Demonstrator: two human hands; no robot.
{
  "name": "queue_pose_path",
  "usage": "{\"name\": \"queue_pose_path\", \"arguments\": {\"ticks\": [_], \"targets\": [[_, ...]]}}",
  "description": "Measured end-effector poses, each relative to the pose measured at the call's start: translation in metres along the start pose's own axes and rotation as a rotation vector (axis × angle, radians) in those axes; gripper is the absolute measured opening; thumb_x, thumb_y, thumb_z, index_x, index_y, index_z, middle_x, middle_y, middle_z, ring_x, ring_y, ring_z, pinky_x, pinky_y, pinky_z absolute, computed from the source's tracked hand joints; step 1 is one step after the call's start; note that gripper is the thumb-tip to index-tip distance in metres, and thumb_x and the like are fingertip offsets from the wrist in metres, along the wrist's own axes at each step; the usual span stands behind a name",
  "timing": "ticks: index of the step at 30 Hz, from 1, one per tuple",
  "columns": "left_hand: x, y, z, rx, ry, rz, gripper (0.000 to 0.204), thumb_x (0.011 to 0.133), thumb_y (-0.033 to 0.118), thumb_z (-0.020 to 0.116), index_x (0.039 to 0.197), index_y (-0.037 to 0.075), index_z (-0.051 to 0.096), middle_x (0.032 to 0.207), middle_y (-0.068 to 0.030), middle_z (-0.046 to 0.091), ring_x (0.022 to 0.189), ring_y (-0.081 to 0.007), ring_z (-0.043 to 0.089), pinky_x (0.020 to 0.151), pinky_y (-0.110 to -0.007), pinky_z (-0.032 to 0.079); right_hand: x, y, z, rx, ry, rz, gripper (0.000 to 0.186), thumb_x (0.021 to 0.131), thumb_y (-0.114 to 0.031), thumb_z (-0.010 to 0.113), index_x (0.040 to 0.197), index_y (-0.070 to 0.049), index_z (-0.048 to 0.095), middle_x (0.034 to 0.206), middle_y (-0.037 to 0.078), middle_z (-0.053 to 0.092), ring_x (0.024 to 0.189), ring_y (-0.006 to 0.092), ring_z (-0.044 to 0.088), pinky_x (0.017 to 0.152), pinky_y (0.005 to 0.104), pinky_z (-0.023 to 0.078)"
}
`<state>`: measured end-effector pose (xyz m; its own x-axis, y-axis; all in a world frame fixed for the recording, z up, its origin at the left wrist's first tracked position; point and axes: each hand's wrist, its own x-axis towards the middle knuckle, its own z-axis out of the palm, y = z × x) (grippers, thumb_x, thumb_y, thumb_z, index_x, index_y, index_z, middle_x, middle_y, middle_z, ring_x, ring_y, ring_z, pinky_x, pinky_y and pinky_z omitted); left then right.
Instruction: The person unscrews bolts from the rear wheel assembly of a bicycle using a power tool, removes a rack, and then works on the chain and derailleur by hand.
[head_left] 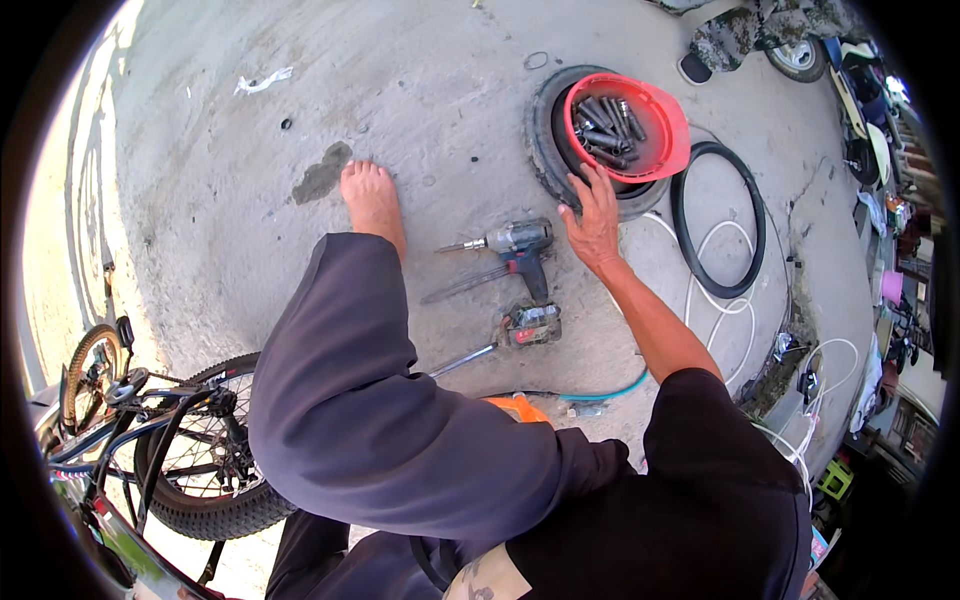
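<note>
Position: red container (675, 125), round with a brim jutting to its right, like an upturned hard hat. It rests on a dark tire (543, 140) lying flat on the concrete floor (430, 90). Contents: a heap of dark metal sockets (608, 132), mostly toward the container's left side, lying at mixed angles.

Right hand (597, 225): fingers spread apart, closed on nothing. Fingertips lie just beside the container's near rim; cannot tell from this angle whether they touch it. Left hand: out of view, state cannot be told.

Handling estimate: the container's shell looks like stiff, light plastic, but the metal load probably makes the whole heavy and off balance toward the heap. The curved underside would likely rock if pushed from one edge. Best hold, judged from shape: opposite sides of the rim, wall pinched between thumb and fingers, kept level; the brim alone seems a poor lever under that load. Single sockets: hard, rigid, not fragile, possibly slick if oily; take around the barrel, across its length.

Nearby: a power driver (522, 240) on its side, left of the right hand; a thin black ring (761, 225) right of the container, with white hose (727, 312) beside it.
</note>
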<state>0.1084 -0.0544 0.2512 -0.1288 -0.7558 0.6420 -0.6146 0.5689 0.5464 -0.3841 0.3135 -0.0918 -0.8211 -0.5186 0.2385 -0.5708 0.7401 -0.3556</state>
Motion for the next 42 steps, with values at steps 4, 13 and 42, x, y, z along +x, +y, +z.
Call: {"name": "queue_pose_path", "arguments": {"ticks": [4, 13, 42], "targets": [[-0.001, 0.005, 0.000, 0.043, -0.037, -0.025, 0.039, 0.089, 0.027, 0.058, 0.057, 0.006, 0.050, 0.054, -0.0038, 0.044, 0.046, -0.0163, 0.041, 0.047, -0.030, 0.031, 0.010, 0.005, -0.017, -0.015, 0.043, 0.018, 0.052, 0.081, -0.015, 0.069, 0.130, -0.006, 0.055, 0.139, 0.014, 0.046, 0.132, 0.0343, 0.040, 0.113, 0.0499, 0.026], [-0.206, 0.070, 0.504, 0.812, -1.118, 1.019, 0.072, 0.048, 0.022, 0.072, 0.112, -0.007, 0.053, 0.119, -0.0194, 0.051, 0.126, -0.0326, 0.040, 0.113, -0.038, 0.020, 0.044, 0.063, -0.011, -0.051, 0.000, 0.285, 0.036, 0.089, -0.030, 0.063, 0.117, -0.007, 0.065, 0.117, 0.011, 0.063, 0.110, 0.0300, 0.059, 0.101, 0.0458, 0.036], [-0.200, 0.069, 0.486, 0.600, -1.079, 0.935, 0.041, 0.065, 0.017, 0.058, 0.098, -0.008, 0.054, 0.100, -0.0150, 0.049, 0.104, -0.0268, 0.040, 0.097, -0.035, 0.023, 0.044, 0.092, 0.030, 0.312, 0.312, 0.778, 0.070, 0.079, -0.012, 0.071, 0.141, 0.000, 0.040, 0.140, 0.024, 0.036, 0.121, 0.0378, 0.050, 0.101, 0.0411, 0.045]]}}
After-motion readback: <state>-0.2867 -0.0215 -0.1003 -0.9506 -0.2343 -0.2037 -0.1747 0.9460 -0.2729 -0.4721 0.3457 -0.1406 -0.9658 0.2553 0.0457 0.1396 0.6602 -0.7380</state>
